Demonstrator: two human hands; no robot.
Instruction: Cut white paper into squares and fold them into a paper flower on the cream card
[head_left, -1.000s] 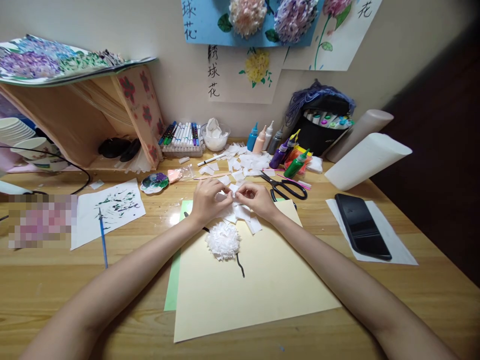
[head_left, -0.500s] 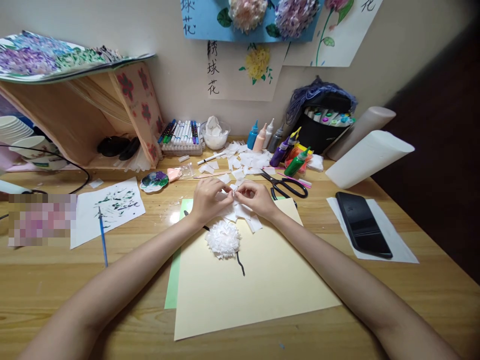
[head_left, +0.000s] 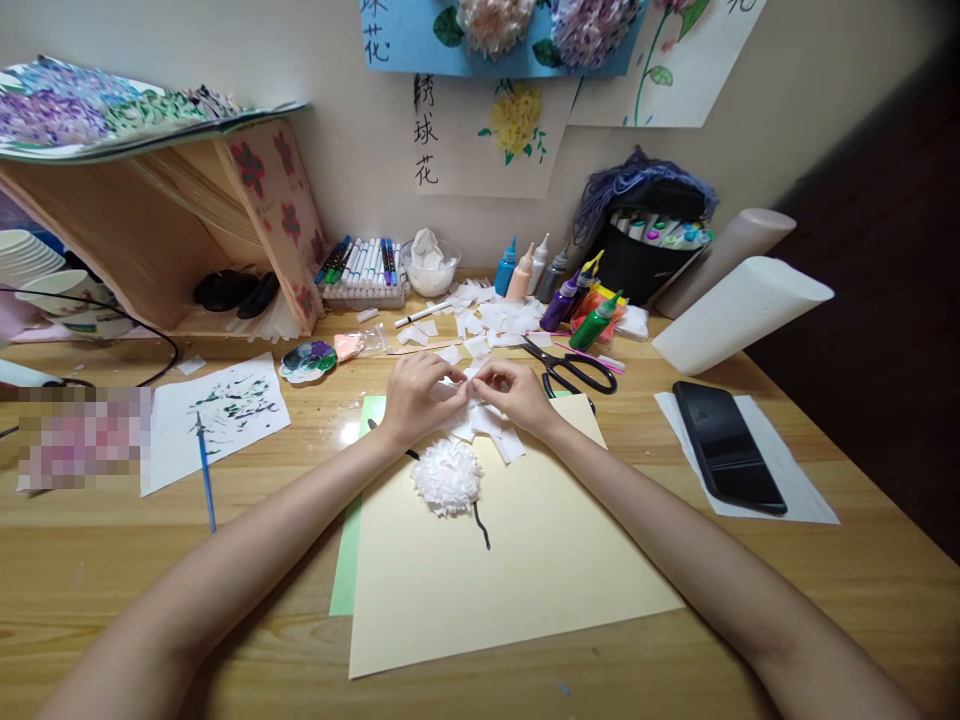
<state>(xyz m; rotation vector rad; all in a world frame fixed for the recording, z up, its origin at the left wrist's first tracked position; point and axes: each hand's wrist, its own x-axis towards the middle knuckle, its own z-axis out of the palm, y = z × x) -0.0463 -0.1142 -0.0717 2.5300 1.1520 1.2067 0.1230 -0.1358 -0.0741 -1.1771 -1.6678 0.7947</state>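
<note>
My left hand [head_left: 421,400] and my right hand [head_left: 516,398] meet fingertip to fingertip over the far edge of a cream sheet [head_left: 517,590]. Both are closed in a pinch on a small piece of white paper [head_left: 472,372], mostly covered by the fingers. Just below them several loose white paper pieces [head_left: 486,420] lie on the sheet. Nearer to me sits a fluffy white paper flower [head_left: 447,478], fixed or resting on the sheet, with a black wavy line [head_left: 482,527] running from it. A green sheet [head_left: 346,565] shows underneath at the left.
Black-handled scissors [head_left: 576,370] lie beyond my right hand. Paint bottles [head_left: 561,305] and scattered paper scraps [head_left: 510,318] stand farther back. At the right lies a phone [head_left: 727,445]; at the left, a paint-smeared sheet [head_left: 255,400] with a brush [head_left: 205,475].
My fingertips have shifted slightly, the right ones a little away from the left. The arms, flower and sheets have stayed in place.
</note>
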